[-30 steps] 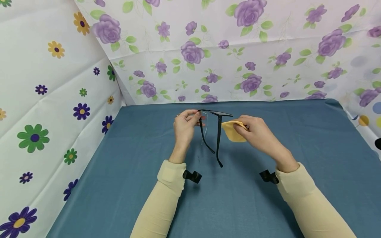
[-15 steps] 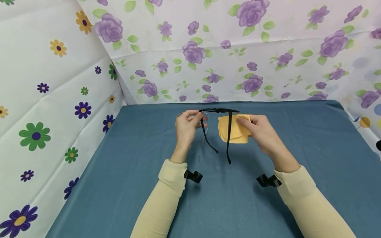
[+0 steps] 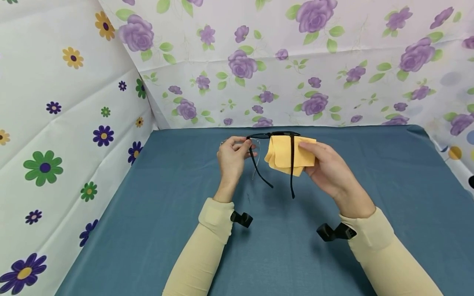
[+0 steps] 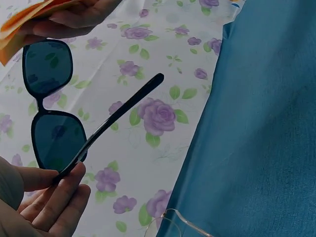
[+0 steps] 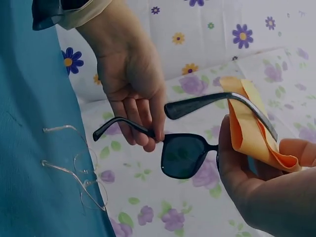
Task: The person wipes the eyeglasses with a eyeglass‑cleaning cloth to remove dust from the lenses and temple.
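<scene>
My left hand [image 3: 230, 160] pinches black-framed sunglasses [image 4: 54, 138] with dark lenses at the hinge end, between thumb and fingers. They are held up off the table with both temples unfolded, pointing down toward me in the head view. In my right hand [image 3: 335, 176] is a folded yellow cloth [image 3: 280, 154], gripped between thumb and fingers at the lens on the right. The cloth and fingers cover much of that lens in the right wrist view, and the right-hand temple crosses in front of the cloth.
Thin wire-framed eyeglasses [image 5: 64, 173] lie on the blue tablecloth [image 3: 166, 205], partly hidden behind my left hand in the head view. A floral curtain [image 3: 207, 61] rises along the table's back edge. Another flowered sheet [image 3: 74, 135] hangs at the left.
My right hand has turned and brought the cloth left and up to the right lens, the cloth now showing spread flatter. The sunglasses have swung slightly to the right, and my left hand keeps its hold.
</scene>
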A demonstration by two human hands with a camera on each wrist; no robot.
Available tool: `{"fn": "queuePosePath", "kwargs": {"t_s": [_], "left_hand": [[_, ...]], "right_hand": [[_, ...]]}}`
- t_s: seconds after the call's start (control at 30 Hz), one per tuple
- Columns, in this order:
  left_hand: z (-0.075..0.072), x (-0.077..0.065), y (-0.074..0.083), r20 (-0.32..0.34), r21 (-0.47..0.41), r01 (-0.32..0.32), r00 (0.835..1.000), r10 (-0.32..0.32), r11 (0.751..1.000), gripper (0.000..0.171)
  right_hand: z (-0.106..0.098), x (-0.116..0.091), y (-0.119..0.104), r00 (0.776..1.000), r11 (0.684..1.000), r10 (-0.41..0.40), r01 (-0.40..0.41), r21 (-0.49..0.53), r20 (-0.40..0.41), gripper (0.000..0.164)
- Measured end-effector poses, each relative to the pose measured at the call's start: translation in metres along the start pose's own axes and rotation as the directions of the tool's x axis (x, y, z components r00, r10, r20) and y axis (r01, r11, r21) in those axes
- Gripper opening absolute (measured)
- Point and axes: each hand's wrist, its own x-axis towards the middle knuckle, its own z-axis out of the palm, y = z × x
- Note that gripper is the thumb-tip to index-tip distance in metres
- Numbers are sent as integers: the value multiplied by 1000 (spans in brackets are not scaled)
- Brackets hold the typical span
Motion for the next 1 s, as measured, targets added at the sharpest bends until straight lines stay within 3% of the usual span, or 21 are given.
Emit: {"fn": "queuePosePath", "kwargs": {"t_s": [0.5, 0.7, 0.87, 1.0], "left_hand": [[-3, 2, 1, -31, -8, -6, 1000, 6, 1000, 12], [-4, 3, 0, -43, -40, -25, 999, 23, 999, 16], [-6, 5, -1, -80, -45, -33, 996, 29, 998, 16], [-7, 6, -2, -90, -45, -28, 996, 24, 999, 15]], "right_hand": [[7, -2, -2, 1000, 988, 23, -22, -150, 8, 23], [10, -6, -9, 1000, 974, -10, 7, -226, -11, 33], [7, -5, -7, 997, 992, -57, 62, -110, 49, 38], [1, -2, -4, 988, 986, -106, 90, 139, 116, 40]]}}
